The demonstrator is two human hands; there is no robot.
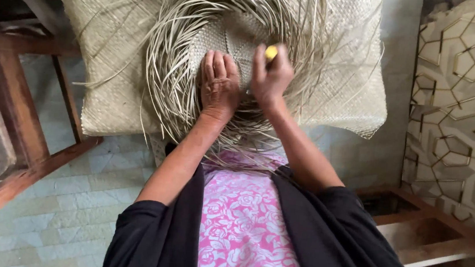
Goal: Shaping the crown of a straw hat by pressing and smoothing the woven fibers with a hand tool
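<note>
Head view, looking down on a person seated at weaving work. The left hand (219,82) lies flat, palm down, on the woven centre of a partly finished straw piece (232,34); its fingers (216,65) are extended and held close together, gripping nothing, only pressing on the plaited surface. The right hand (271,76) sits just beside it, touching the same woven area; its fingers are curled closed around a small yellow-handled tool (271,52), of which only the yellow end shows above the knuckles. The working tip is hidden by the hand.

Loose straw strands (173,81) fan outward from the woven centre in a ring, curving around both hands and trailing down toward the person's lap. The piece rests on a larger finished woven mat (345,97), pale and square-patterned, which spreads beneath it and hangs over its support.

Both forearms emerge from black sleeves (147,229); a pink floral garment (241,215) shows between them. A wooden frame (27,148) stands at the left over a pale tiled floor (80,199). A panel with a gold geometric pattern (467,103) fills the right edge, above a low wooden ledge (430,239).
</note>
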